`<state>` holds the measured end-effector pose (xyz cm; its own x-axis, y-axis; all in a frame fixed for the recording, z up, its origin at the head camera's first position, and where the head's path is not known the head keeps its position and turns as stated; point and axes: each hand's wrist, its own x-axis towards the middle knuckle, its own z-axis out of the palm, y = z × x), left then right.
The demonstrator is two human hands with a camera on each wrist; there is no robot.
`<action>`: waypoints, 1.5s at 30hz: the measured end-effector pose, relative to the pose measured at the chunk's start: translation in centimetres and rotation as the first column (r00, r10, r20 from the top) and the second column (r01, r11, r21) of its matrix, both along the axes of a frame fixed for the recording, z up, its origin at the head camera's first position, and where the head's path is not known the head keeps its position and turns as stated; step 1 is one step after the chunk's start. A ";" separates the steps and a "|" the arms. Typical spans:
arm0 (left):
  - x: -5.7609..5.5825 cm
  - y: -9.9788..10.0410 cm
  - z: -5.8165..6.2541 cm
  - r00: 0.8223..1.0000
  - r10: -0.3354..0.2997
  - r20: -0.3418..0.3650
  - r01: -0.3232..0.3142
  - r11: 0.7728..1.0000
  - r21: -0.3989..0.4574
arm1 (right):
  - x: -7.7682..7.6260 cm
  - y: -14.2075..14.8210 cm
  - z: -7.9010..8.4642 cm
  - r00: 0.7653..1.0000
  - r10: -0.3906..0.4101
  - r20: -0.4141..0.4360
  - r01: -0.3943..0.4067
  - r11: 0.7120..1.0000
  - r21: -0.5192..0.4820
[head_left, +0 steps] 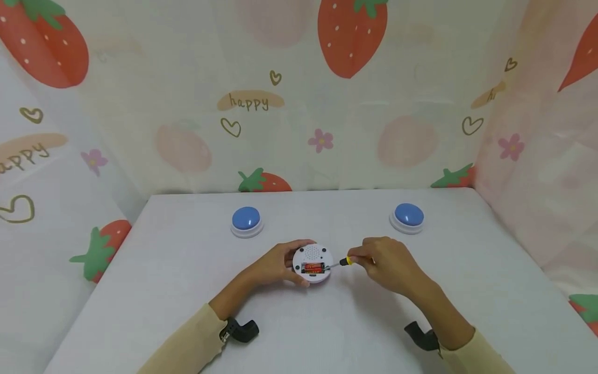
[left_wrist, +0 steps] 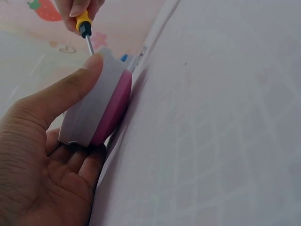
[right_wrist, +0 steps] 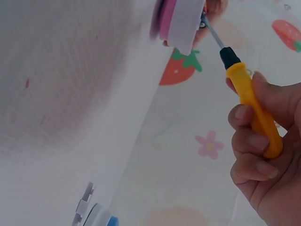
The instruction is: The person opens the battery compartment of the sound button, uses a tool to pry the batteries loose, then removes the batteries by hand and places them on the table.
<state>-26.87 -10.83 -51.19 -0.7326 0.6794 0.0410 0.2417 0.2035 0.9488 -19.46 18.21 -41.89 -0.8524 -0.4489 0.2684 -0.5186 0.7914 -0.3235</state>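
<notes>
My left hand (head_left: 273, 266) grips a round white push-button device (head_left: 312, 252) from its left side, thumb along the near edge. Its underside with speaker holes faces up, and the wrist views show a pink button cap (left_wrist: 113, 110) below against the white cloth. Red batteries (head_left: 313, 267) lie in its uncovered compartment. With fingers curled around the yellow handle, my right hand (head_left: 388, 264) holds a screwdriver (right_wrist: 254, 106) with a black collar. The metal shaft (right_wrist: 214, 33) slants in from the right, its tip at the right end of the battery compartment.
Two buttons with blue caps and white bases stand farther back on the white-covered table (head_left: 187, 249), a left one (head_left: 246, 218) and a right one (head_left: 408, 215). Strawberry-print sheets (head_left: 299, 150) enclose the back and sides. A black wrist camera (head_left: 240, 331) sits by the left cuff.
</notes>
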 end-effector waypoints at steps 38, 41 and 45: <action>0.1 0.0 0.4 1.000 0.019 0.020 -0.019 1.000 -0.006 | -0.2 0.3 0.2 0.998 0.005 0.066 -0.003 1.000 -0.027; 0.2 0.0 0.3 1.000 0.014 0.020 -0.014 1.000 -0.001 | -0.1 0.5 0.3 0.998 0.001 0.068 0.001 1.000 -0.023; 0.2 0.1 0.3 1.000 0.017 0.021 -0.016 1.000 -0.006 | 0.0 0.7 0.6 0.998 -0.005 0.064 0.006 1.000 -0.020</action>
